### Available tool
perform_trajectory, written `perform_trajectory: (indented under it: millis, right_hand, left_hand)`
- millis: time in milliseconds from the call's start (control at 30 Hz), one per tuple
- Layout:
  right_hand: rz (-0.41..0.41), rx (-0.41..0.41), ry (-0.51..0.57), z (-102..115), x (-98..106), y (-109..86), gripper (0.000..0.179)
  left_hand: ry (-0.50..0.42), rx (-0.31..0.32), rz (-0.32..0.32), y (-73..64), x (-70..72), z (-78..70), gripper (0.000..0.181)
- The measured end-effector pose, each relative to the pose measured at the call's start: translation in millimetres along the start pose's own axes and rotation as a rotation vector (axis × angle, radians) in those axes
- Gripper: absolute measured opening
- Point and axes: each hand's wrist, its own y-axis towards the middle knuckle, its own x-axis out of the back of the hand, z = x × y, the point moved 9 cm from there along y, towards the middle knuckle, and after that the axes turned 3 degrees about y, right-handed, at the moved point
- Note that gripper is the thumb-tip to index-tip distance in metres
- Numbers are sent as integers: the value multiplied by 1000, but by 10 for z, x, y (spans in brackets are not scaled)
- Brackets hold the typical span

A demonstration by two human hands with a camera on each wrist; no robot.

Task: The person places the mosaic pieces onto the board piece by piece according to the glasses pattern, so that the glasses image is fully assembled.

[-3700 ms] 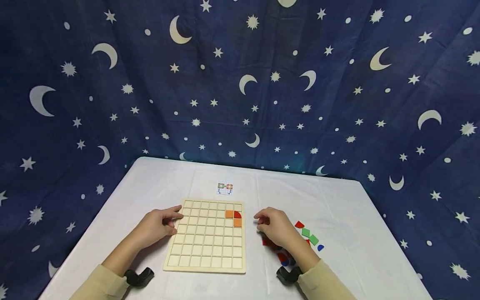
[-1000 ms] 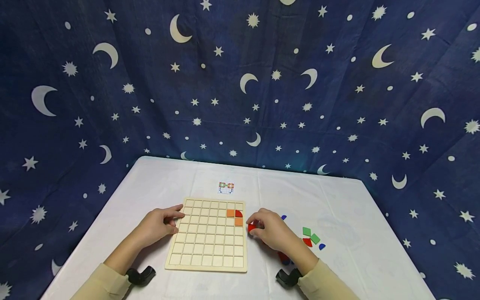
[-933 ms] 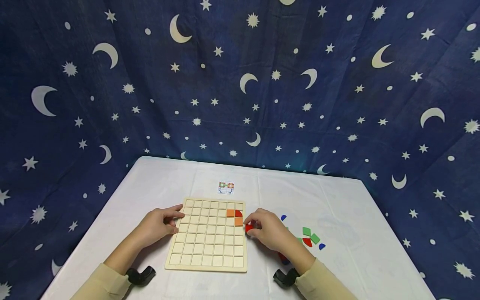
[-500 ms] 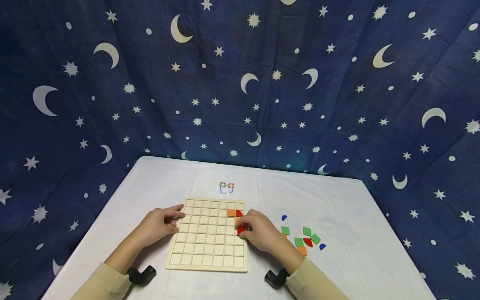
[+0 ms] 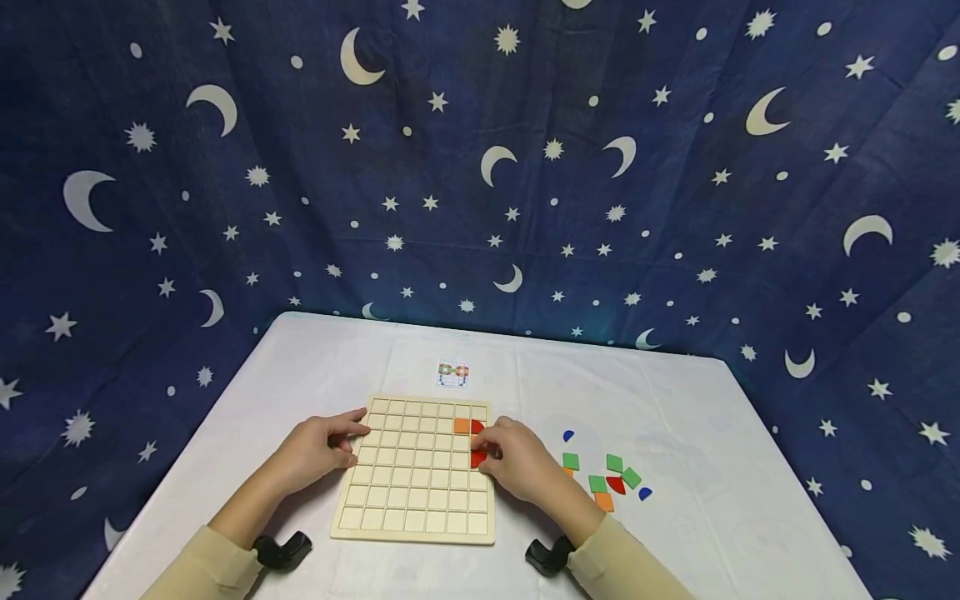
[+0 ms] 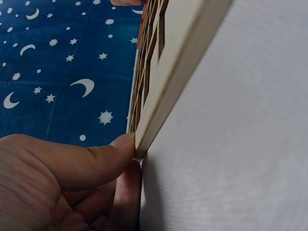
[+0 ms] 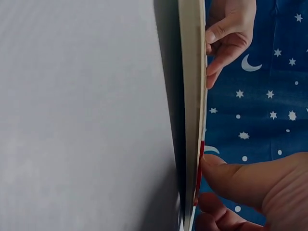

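The wooden grid board (image 5: 405,537) lies on the white table. My left hand (image 5: 318,446) rests at its left edge, thumb and fingertips touching the rim; the left wrist view shows that thumb (image 6: 86,166) against the board's side. At the right edge, my right hand (image 5: 517,458) pinches a red quarter-circle tile (image 5: 477,460) low in a right-column cell. The right wrist view shows the thumb against the red tile (image 7: 200,163). Above, an orange square tile (image 5: 462,426) and another red quarter-circle tile (image 5: 477,426) sit in cells. My fingers hide the orange tile between the red ones.
A small printed pattern card (image 5: 453,373) lies behind the board. Right of my right hand are loose tiles: green squares (image 5: 614,462), an orange square (image 5: 604,502), a red quarter circle (image 5: 616,485) and blue half circles (image 5: 645,493). A starry blue curtain (image 5: 420,167) stands behind the table.
My right hand has taken a red quarter-circle tile from the pile and moved it left onto the board, where it now sits lower in the cell. My left hand stays at the edge.
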Motion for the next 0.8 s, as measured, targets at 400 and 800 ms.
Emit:
perform_trajectory:
  millis: [400, 800]
  right_hand:
    - [-23, -7, 4, -38, 15, 5, 13]
    - [-17, -12, 21, -28, 8, 5, 14]
  left_hand:
    - [9, -11, 7, -9, 9, -20, 47]
    - [4, -10, 6, -9, 2, -19, 48]
